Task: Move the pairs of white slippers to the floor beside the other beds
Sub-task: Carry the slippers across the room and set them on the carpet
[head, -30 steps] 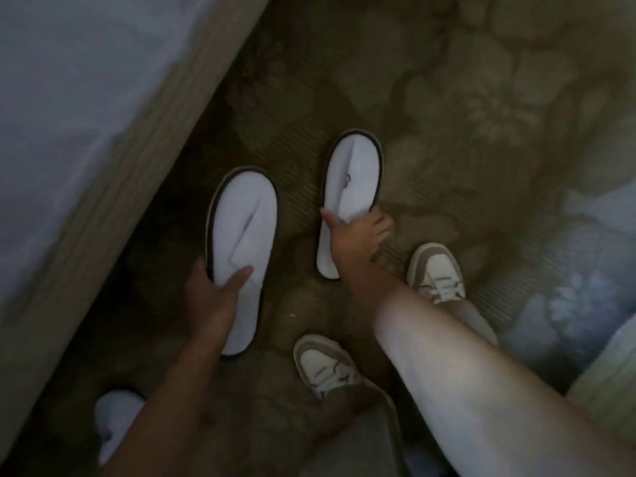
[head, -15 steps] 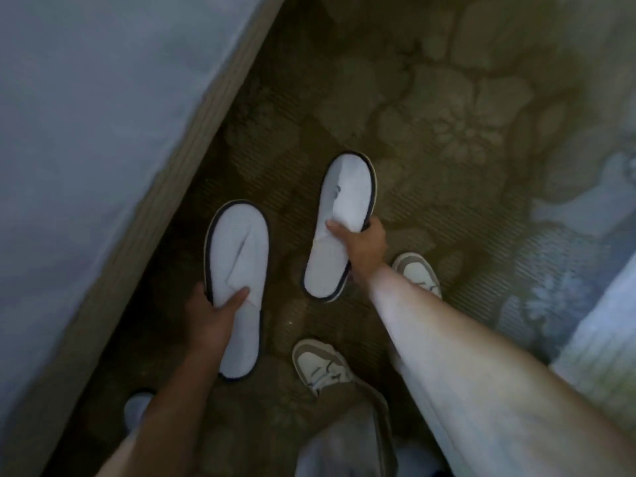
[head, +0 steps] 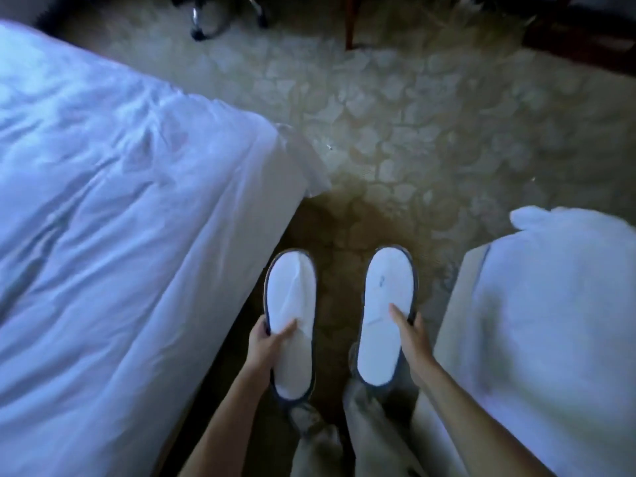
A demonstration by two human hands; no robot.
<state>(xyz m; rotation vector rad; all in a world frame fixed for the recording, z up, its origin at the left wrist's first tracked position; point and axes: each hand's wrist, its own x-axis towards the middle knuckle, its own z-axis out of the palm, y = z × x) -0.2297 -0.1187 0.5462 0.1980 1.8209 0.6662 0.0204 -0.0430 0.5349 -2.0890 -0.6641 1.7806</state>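
I hold one white slipper with a dark rim in each hand, both lifted off the floor with toes pointing away from me. My left hand (head: 266, 344) grips the left slipper (head: 292, 304) at its middle, thumb on top. My right hand (head: 409, 330) grips the right slipper (head: 383, 304) from its right side, thumb on top. Both slippers hang over the narrow carpet strip between two beds, above my legs.
A bed with a white duvet (head: 120, 235) fills the left side. A second white bed (head: 550, 321) stands at the right. Patterned carpet (head: 395, 132) stretches ahead. Chair castors (head: 206, 18) and a wooden furniture leg (head: 349, 25) are at the far edge.
Both slippers have come up off the carpet in my hands. My view has risen from a low look at the floor by the bed frame to standing between two beds.
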